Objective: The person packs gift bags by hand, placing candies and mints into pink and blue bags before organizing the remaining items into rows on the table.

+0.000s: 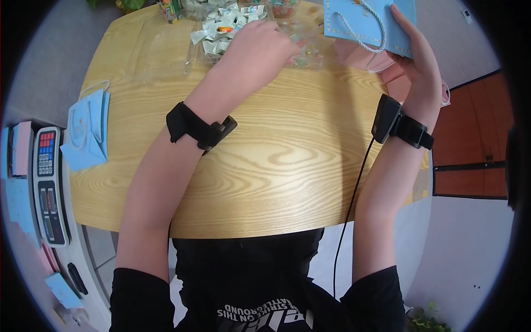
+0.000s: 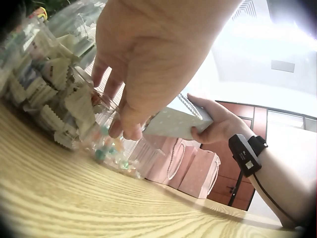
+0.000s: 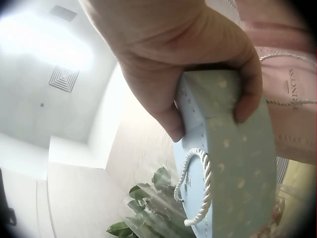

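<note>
My right hand [image 1: 416, 52] grips a light blue paper gift bag [image 1: 354, 19] by its side, thumb on one face and fingers on the other. White rope handles hang from the bag, and gold specks show on its panel in the right wrist view. Farther left, my left hand [image 1: 260, 50] reaches over clear plastic boxes of sweets, fingers bent downward. Its fingertips [image 2: 132, 132] are right at a box of colourful wrapped candies [image 2: 106, 151]; I cannot tell whether they pinch one. Beside that hand lies a heap of white-wrapped sweets [image 1: 218, 27].
Pink gift bags [image 1: 359, 55] stand at the back right of the wooden table [image 1: 265, 160]. Another blue gift bag [image 1: 88, 130] is at the left edge, near a scale [image 1: 50, 185]. An empty clear tray [image 1: 157, 52] lies back left. A black cable [image 1: 354, 216] runs from the right wrist.
</note>
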A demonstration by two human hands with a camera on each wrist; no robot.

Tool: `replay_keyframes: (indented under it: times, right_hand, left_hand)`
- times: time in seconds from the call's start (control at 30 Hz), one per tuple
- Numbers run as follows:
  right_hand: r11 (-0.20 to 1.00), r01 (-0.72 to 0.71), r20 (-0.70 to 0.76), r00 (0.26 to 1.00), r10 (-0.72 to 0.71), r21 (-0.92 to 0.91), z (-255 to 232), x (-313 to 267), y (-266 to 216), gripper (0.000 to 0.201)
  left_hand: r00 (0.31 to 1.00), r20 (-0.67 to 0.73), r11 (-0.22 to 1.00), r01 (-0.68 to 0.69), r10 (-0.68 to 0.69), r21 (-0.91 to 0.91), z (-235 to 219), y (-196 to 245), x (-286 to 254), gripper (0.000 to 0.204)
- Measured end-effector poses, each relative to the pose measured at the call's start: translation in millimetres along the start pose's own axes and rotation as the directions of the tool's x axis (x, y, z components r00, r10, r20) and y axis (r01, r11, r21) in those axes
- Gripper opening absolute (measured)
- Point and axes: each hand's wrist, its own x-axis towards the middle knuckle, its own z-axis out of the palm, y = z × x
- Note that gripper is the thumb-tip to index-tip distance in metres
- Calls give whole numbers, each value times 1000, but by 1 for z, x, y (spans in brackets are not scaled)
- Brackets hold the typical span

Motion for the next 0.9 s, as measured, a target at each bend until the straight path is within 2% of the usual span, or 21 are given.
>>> replay_keyframes:
  times: [0.1, 0.2, 0.27, 0.3, 0.4, 0.47, 0.6, 0.67, 0.7, 0.8, 0.87, 0.9]
  right_hand:
    - [999, -51, -77, 996, 51, 0, 3, 9, 1, 56]
    - [1000, -13, 1, 1000, 13, -27, 5, 5, 1, 55]
    - [986, 141, 108, 985, -131, -88, 13, -12, -8, 54]
    - [986, 139, 109, 986, -129, -89, 15, -9, -6, 54]
    - [989, 108, 37, 994, -105, -98, 22, -1, -3, 54]
    - [960, 150, -30, 986, -161, -237, 29, -6, -10, 54]
    - [939, 170, -57, 979, -196, -298, 37, -1, -18, 54]
    - [868, 220, -216, 915, -342, -445, 46, -11, -21, 55]
    - [868, 220, -215, 915, -342, -445, 49, -14, -24, 55]
    - [841, 291, -162, 902, -400, -456, 50, -26, -35, 58]
    - [826, 430, 101, 900, -424, -366, 45, -35, -40, 63]
    - [823, 436, 104, 897, -430, -364, 46, -37, -42, 63]
  left_hand:
    - [1000, 21, 1000, -11, 11, -5, -2, 0, 3, 20]
    - [1000, 16, 1000, 7, -7, 2, 1, 0, 3, 19]
    - [1000, 24, 1000, 6, -6, 8, 1, -1, 3, 19]
    - [999, 33, 1000, 5, -5, 15, 2, -1, 3, 19]
    - [998, 69, 999, 11, -14, 35, 1, 0, 3, 19]
    - [998, 57, 1000, 16, -17, 21, 2, 0, 2, 19]
    - [997, 70, 999, 22, -25, 47, 0, 1, 3, 18]
    - [998, 61, 999, 16, -17, 28, 1, 0, 2, 18]
    - [999, 53, 1000, 10, -11, 10, 2, -1, 1, 18]
    - [996, 82, 1000, 19, -19, 9, 0, 0, 2, 18]
    - [995, 94, 1000, 14, -14, -1, -2, 1, 4, 17]
    - [994, 105, 1000, 9, -8, -10, -4, 0, 5, 17]
